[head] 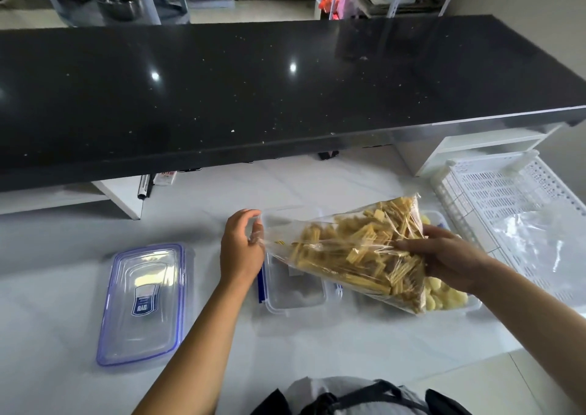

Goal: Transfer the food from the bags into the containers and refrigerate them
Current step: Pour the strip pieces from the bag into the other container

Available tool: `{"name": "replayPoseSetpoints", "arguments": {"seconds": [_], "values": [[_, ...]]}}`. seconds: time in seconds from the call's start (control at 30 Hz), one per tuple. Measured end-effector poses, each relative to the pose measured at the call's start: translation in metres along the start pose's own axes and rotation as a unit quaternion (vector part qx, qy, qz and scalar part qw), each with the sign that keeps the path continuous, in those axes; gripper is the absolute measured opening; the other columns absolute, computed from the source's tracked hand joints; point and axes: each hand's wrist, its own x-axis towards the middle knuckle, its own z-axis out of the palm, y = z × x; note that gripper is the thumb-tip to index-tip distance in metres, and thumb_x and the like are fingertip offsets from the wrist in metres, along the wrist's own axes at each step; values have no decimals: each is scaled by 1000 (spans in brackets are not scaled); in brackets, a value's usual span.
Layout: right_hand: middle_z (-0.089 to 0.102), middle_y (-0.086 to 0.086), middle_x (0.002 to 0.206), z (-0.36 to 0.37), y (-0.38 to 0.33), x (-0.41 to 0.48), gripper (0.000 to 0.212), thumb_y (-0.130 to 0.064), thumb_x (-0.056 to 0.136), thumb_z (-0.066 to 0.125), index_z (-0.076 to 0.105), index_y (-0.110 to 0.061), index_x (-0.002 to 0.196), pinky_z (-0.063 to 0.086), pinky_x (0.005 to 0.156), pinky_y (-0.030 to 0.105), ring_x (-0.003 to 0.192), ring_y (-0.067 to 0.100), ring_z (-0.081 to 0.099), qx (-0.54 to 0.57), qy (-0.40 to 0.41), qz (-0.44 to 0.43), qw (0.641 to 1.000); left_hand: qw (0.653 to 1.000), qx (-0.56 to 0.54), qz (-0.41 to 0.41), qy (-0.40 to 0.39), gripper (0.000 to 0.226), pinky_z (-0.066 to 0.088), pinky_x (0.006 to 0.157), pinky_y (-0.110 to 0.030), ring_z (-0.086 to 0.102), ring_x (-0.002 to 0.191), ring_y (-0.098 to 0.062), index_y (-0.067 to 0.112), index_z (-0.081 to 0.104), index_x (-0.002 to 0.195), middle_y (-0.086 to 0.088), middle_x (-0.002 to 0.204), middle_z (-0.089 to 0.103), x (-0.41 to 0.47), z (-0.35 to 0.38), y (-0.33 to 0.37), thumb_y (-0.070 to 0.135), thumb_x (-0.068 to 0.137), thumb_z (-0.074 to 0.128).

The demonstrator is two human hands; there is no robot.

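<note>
A clear plastic bag (355,249) full of yellow-brown skewered food pieces lies tilted over an empty clear container (295,297) with blue clips. My left hand (242,246) pinches the bag's open end at its left. My right hand (444,253) grips the bag's fat end on the right. Behind the bag, a second container (453,300) holds pale yellow round pieces and is partly hidden. A clear lid with a blue seal (142,300) lies flat on the white counter to the left.
A white perforated plastic crate (507,192) with a crumpled clear bag (545,240) inside stands at the right. A raised black stone shelf (253,97) runs across the back, over the white counter (317,345). A dark pen-like object (144,186) lies under the shelf.
</note>
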Motion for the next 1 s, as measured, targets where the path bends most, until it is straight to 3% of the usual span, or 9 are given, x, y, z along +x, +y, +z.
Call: {"name": "replayPoseSetpoints", "arguments": {"seconds": [0.07,0.17,0.33,0.4,0.53,0.67,0.73,0.83,1.0], "values": [[66,28,120,-4,-2,2,69,-17,59,88,61,1,120,45,99,65,109,46,64,2,-4,-10,1000,1000,-1,5,-1,21,36,86,-2,53,114,-7,18,64,120,7,125,56,-2,0,0,21,101,56],[68,28,116,-6,-10,4,51,-8,74,83,62,3,120,58,84,52,98,41,69,-5,-18,-24,1000,1000,1,3,1,22,35,90,-6,51,113,-3,19,63,122,9,125,55,-2,0,-1,22,101,56],[70,27,113,1,-19,6,40,-4,77,72,65,3,116,59,83,49,98,38,70,-36,-1,-28,999,999,14,-6,-30,49,34,90,1,57,117,-18,13,64,123,-3,129,59,-3,7,-10,-14,86,46],[70,26,112,3,-23,4,39,-4,79,71,64,3,117,60,82,49,101,39,69,-36,-3,-29,999,999,4,-32,-28,49,40,94,-10,57,120,-19,17,60,129,-2,134,57,-3,6,-10,-9,89,48],[73,20,101,7,-22,-3,33,-1,82,71,64,6,113,56,53,26,81,26,73,-65,26,-20,997,998,43,-2,-46,48,29,103,-16,40,139,-20,15,42,147,-6,151,42,-1,6,-12,10,100,52],[74,22,101,7,-22,-10,41,-7,71,77,67,3,109,59,62,31,84,27,72,-78,31,-34,996,991,120,-24,-56,57,32,114,-39,32,145,-29,19,32,152,-9,157,34,-5,6,-22,25,100,55],[72,25,103,8,-21,-14,43,-10,64,84,71,0,104,56,74,38,89,32,70,-92,35,-37,994,972,214,-41,-84,60,22,119,-51,20,149,-33,26,24,154,-10,162,23,-9,4,-24,38,101,47],[73,24,101,12,-23,-18,47,-13,55,91,74,-5,98,52,89,48,91,34,68,-87,43,-45,994,944,310,-41,-109,63,2,121,-53,-1,154,-31,32,12,157,-8,167,5,-10,-1,-20,54,101,28],[72,26,107,15,-25,-23,36,-8,66,80,72,-3,101,49,96,54,93,35,70,-93,65,-44,993,921,368,4,-126,71,-5,120,-53,-8,153,-30,36,10,157,-7,167,-2,-8,-6,-19,64,92,11]]}}
